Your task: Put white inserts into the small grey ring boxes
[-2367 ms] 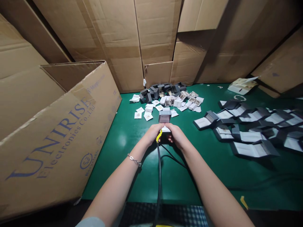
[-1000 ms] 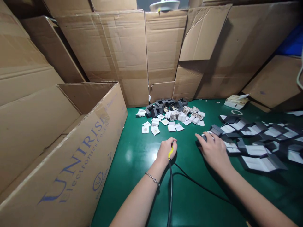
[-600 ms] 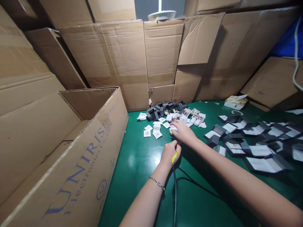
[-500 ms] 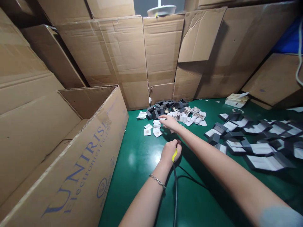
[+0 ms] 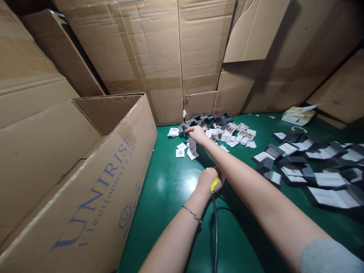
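My left hand (image 5: 210,180) is closed around the yellow-marked end of a black cable (image 5: 216,235), which runs down toward the bottom edge. Whatever lies beyond the yellow part is hidden by the fingers. Further out, my right hand (image 5: 196,134) reaches over the near left side of a pile of small dark grey boxes (image 5: 210,120). Its index finger is stretched out beside one dark box (image 5: 181,131), and nothing shows in the hand; the thumb is hidden. Below it lie a short stack of white pieces (image 5: 192,146) and a flat white square (image 5: 180,153).
White inserts (image 5: 241,134) are heaped right of the dark boxes. Several opened dark boxes with white linings (image 5: 327,178) spread across the right side of the green table (image 5: 159,193). A big open carton (image 5: 113,178) stands left, and cardboard panels (image 5: 153,57) wall the back.
My right hand has moved from the white pieces forward to the dark boxes. My left hand still holds the cable and has turned slightly. The camera view has tilted down.
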`<state>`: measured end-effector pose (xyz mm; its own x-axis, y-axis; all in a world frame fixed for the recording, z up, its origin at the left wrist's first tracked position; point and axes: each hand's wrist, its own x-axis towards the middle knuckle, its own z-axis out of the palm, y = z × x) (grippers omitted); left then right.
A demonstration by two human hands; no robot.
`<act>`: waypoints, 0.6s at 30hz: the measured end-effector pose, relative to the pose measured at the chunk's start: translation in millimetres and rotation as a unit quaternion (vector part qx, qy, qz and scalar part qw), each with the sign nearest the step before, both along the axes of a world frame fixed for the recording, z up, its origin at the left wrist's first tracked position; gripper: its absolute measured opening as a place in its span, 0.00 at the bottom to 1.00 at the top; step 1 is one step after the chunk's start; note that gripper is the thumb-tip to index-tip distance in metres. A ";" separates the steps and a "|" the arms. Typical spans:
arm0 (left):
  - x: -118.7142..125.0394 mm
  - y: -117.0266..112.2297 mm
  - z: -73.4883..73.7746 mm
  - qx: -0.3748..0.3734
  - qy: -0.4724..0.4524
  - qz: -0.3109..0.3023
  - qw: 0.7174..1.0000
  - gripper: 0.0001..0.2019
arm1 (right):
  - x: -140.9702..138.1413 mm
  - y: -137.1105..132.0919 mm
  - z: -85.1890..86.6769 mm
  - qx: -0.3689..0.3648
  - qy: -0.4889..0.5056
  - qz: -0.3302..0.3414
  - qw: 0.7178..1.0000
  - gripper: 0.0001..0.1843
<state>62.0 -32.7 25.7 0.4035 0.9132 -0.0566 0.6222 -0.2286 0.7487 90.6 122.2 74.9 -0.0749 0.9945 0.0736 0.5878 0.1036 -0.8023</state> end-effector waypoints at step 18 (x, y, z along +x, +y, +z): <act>-46.0 34.0 -14.5 0.244 0.079 0.250 0.934 0.11 | 85.1 -178.1 -13.0 0.039 -0.333 0.068 0.940 0.19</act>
<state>16.0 1.3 11.2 -0.0586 0.9178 0.3927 0.8360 -0.1698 0.5217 175.7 -55.9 61.9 -0.2557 0.9660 0.0377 0.9338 0.2569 -0.2490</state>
